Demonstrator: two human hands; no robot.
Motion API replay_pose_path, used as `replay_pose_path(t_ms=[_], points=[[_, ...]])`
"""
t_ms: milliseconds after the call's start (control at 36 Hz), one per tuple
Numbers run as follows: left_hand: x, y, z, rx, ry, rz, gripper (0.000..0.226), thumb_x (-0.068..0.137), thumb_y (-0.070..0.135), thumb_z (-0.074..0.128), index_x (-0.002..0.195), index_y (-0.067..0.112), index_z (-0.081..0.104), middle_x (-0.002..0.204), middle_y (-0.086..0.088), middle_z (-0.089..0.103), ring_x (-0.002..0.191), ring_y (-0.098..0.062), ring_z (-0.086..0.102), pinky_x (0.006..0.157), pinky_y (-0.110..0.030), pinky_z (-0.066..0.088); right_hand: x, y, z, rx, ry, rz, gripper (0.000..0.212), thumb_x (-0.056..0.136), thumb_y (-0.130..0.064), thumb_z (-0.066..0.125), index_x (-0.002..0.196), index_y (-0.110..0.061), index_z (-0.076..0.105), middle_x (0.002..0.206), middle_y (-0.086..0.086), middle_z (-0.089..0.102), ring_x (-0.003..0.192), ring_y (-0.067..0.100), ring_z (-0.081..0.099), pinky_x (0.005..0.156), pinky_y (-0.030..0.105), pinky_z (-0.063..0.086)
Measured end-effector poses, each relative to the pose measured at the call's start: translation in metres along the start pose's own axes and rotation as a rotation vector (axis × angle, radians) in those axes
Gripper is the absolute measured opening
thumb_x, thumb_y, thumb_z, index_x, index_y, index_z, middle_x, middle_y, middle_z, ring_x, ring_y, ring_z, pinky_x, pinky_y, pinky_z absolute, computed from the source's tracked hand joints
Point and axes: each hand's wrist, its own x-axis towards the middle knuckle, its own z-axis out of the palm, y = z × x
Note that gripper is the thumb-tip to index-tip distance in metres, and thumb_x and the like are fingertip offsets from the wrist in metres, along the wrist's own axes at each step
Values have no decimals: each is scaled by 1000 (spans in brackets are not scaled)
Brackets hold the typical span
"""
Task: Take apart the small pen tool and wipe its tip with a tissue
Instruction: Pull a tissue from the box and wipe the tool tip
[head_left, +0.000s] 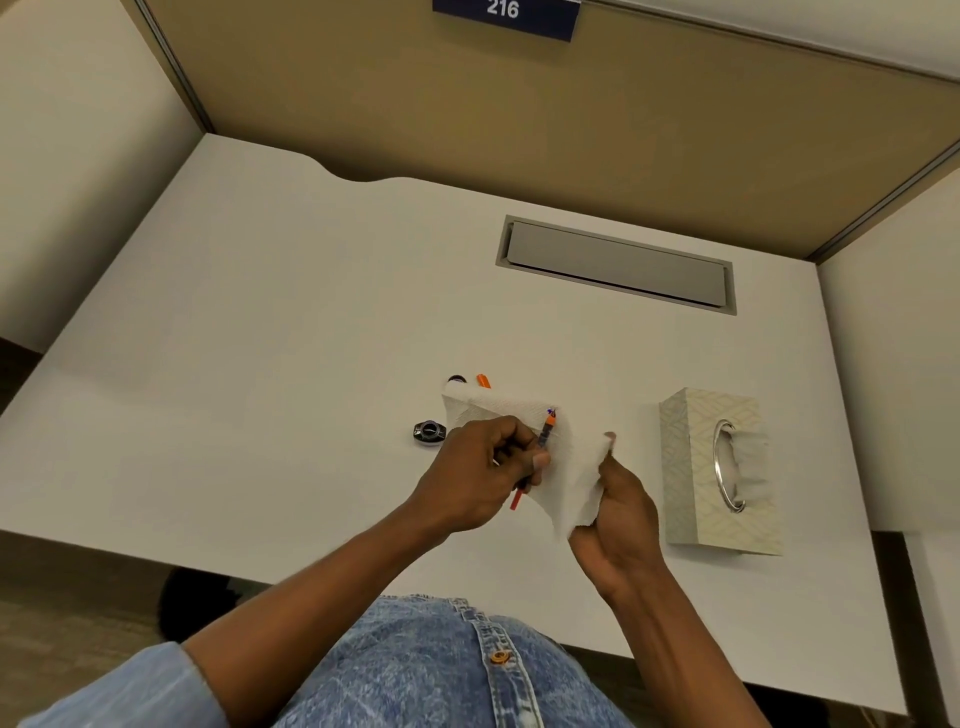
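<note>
My left hand (491, 470) grips a thin orange pen tool (545, 434), its tip pointing up and away and lying against a white tissue (566, 467). My right hand (615, 514) holds that tissue by its lower right part, spread behind the pen. The pen's orange lower end (515, 501) sticks out below my left fingers. On the table past the tissue lie an orange pen part (483, 381) and a small dark round piece (457, 378), both partly hidden by the tissue. A dark, shiny round piece (429, 433) rests left of my left hand.
A patterned tissue box (696, 431) with a metal-rimmed opening stands on the white desk (260, 322) to the right of my hands. A grey cable hatch (615, 262) is set into the desk at the back. Beige partition walls enclose the desk.
</note>
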Motion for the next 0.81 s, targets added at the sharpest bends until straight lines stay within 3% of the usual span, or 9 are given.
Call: replay_pose_path(t_ms=[56,111,167,250,333,444,639,694,806], points=[[0,-1,0,45,7,15,11,101,26,72,98,16,75,88,4,80,81,-16,75,86,-41,64,0,0,1,-25,-22,-54,40,94,-18,58,130,-6,72,135,19,70,117,31,71,93,40,62],[0,0,0,97,2,35,11,103,27,69,101,18,76,92,7,79,84,-17,71,84,-40,63,0,1,2,-81,-31,-90,37,92,-10,61,126,-10,75,136,16,71,123,30,69,99,42,60],[0,0,1,110,-7,47,12,103,28,68,104,19,77,95,7,79,85,-17,70,82,-36,61,0,1,3,-106,-48,-99,37,90,-11,66,125,-14,77,137,13,70,126,29,68,106,44,56],[-1,-1,1,144,-22,77,12,104,26,67,106,19,77,97,6,78,84,-13,67,78,-28,57,0,0,3,-117,-75,-97,38,86,-10,72,122,-20,79,135,11,72,122,25,71,97,37,61],[-1,-2,2,191,-42,107,11,103,24,68,108,19,77,98,6,77,88,-10,64,70,-17,54,-1,1,3,-160,-53,-100,38,91,0,64,114,-24,83,128,5,76,117,19,73,89,29,62],[0,-3,2,247,-38,119,13,102,22,70,111,19,77,104,4,79,78,0,65,67,-1,51,-1,0,7,-214,-14,-122,31,82,-8,70,104,-25,86,119,1,80,108,14,76,84,26,62],[0,3,1,272,-62,124,17,102,23,69,116,19,77,105,9,76,81,17,63,69,0,49,3,2,7,-117,34,-106,29,87,-4,67,103,-20,84,119,5,79,106,20,76,87,31,64],[0,4,1,329,-66,115,17,103,17,67,117,18,76,108,7,76,80,8,63,71,-2,45,5,0,5,-41,41,-79,32,91,1,64,102,-20,85,121,8,78,105,23,76,87,35,65],[-4,2,1,335,-74,106,18,104,11,60,113,11,75,104,-4,78,89,-20,68,79,-39,58,10,-6,5,95,50,-57,35,90,1,62,102,-22,85,121,10,78,100,24,78,85,39,66]])
